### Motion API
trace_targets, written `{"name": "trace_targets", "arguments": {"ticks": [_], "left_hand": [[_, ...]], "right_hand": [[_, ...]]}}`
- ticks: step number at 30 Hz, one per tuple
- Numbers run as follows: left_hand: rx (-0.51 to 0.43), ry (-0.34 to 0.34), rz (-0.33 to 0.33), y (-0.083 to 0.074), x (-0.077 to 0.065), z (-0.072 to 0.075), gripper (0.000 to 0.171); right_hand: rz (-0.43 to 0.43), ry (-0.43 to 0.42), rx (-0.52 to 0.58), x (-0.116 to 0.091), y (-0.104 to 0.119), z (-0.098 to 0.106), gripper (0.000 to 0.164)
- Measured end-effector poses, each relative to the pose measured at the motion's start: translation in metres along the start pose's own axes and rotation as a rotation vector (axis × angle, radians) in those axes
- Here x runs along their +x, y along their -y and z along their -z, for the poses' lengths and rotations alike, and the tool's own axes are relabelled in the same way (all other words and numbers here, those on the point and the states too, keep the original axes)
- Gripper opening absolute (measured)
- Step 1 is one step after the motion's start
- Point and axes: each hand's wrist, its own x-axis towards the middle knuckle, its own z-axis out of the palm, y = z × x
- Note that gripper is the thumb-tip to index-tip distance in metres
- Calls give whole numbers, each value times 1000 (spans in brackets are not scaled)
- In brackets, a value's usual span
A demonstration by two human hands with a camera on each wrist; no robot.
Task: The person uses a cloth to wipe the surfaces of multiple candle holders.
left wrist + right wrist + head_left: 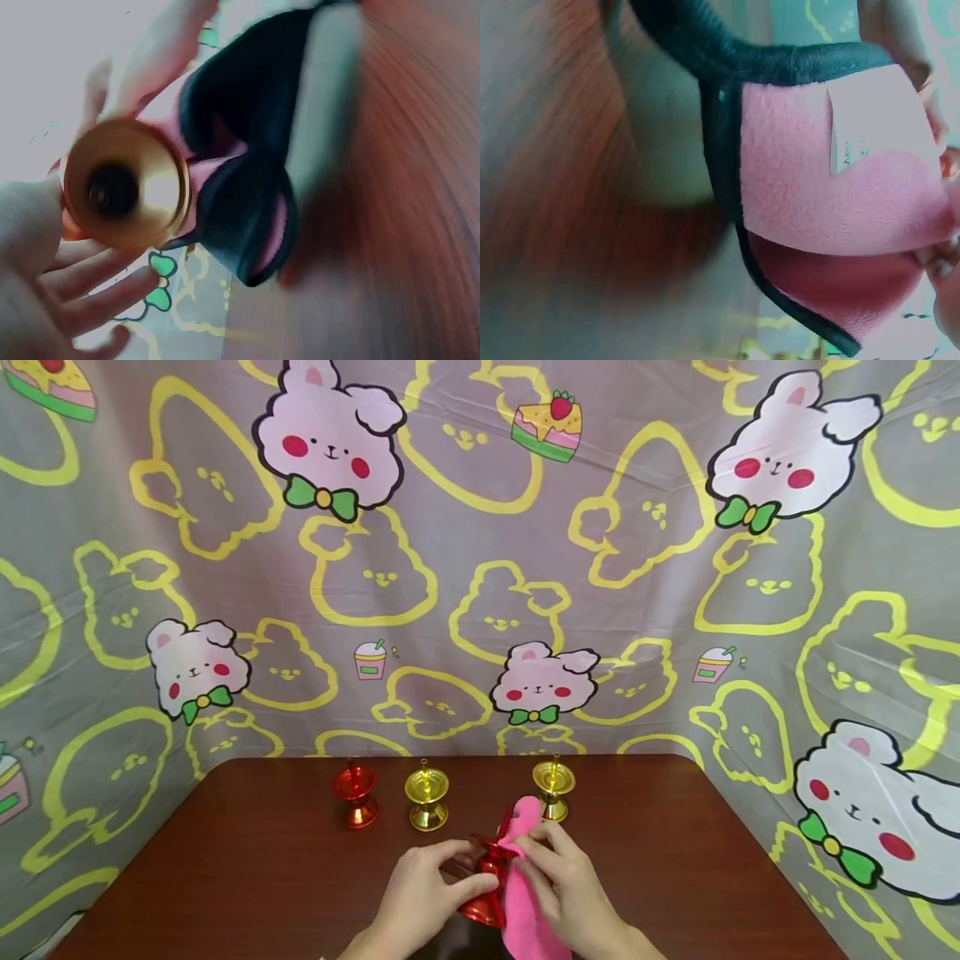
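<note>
My left hand point(420, 889) grips a shiny red candle holder point(483, 908) by its stem, thumb across the front, tilted over the near part of the table. In the left wrist view, the holder's round hollow base point(166, 180) faces the camera and looks golden inside. A pink cloth point(525, 914) with dark edging hangs from my right hand point(570, 881), which pinches it against the holder's dish. Seen from the right wrist, the cloth point(802, 172) is folded over, with a white label point(847, 139) on it. Cloth and fingers hide part of the dish.
On the dark wooden table point(247, 868), another red candle holder point(361, 812) and a gold one point(428, 816) stand upright at the back left. A second gold holder point(558, 778) stands behind the cloth. A patterned curtain point(450, 643) surrounds the table's back and sides.
</note>
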Motion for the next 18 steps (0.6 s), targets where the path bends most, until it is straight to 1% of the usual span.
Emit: {"name": "trace_targets", "arguments": {"ticks": [2, 3, 6, 8, 9, 11, 13, 18], "left_hand": [[-250, 123, 126, -2, 1, 4, 31], [-364, 181, 178, -2, 1, 5, 30], [-656, 323, 277, -3, -1, 6, 31], [-807, 380, 320, -3, -3, 5, 34], [-853, 395, 325, -3, -4, 5, 35], [-901, 417, 314, -2, -6, 4, 37], [-901, 425, 286, 1, -8, 4, 36], [-839, 421, 215, 5, -11, 3, 34]], "right_hand": [[-28, -39, 120, -2, -1, -1, 35], [-47, -53, 173, -4, -1, -2, 38], [-94, -79, 274, -7, 0, -4, 41], [-124, -75, 307, -9, 2, -5, 40], [-134, -71, 312, -10, 3, -5, 40], [-140, -57, 304, -12, 5, -5, 40], [-120, -41, 299, -12, 5, -4, 41], [-54, 6, 292, -10, 5, -2, 41]]}}
